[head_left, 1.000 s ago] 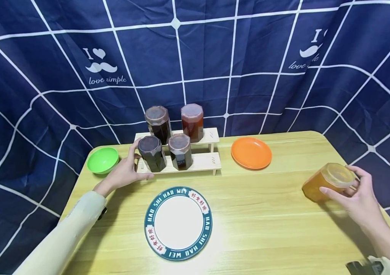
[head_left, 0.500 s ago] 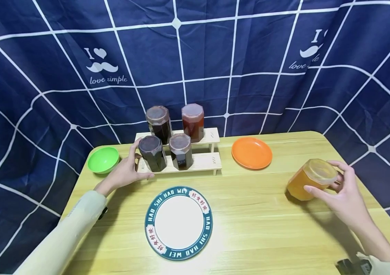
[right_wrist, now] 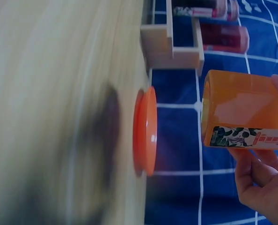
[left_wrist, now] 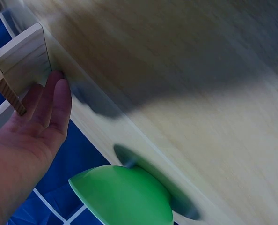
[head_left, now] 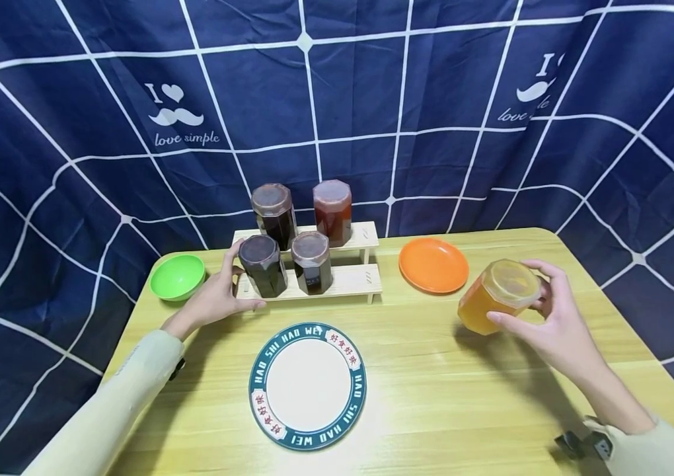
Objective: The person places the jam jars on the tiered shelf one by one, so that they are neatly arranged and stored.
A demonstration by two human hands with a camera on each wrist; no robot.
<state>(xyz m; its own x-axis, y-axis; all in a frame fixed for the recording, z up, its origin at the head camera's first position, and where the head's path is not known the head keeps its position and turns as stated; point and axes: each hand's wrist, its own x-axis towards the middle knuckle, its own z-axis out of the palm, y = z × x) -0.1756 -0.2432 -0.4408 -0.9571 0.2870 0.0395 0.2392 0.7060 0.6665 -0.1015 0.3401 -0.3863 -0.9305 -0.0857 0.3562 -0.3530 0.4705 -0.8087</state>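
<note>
My right hand (head_left: 557, 324) grips a faceted jar of amber contents, perhaps honey (head_left: 488, 297), tilted and held above the table. In the right wrist view, a printed label shows on the jar (right_wrist: 246, 103). At the left end of a two-step wooden rack (head_left: 355, 279), my left hand (head_left: 218, 291) holds the rack, thumb at its front. Several dark jars stand on the rack, among them a near-left jar (head_left: 264, 268) by my left fingers, a near-right jar (head_left: 312, 264) and a back-left jar (head_left: 276, 215). A red jar (head_left: 334, 215) is at the back right.
A green bowl (head_left: 178, 277) lies left of the rack, close to my left hand. An orange plate (head_left: 433, 264) is right of the rack. A white plate with a teal rim (head_left: 260, 370) lies in front. A blue curtain (head_left: 349, 99) hangs behind the table.
My right hand has carried the amber jar leftward and a little farther back, toward the orange plate. The left hand and the rack have stayed in place.
</note>
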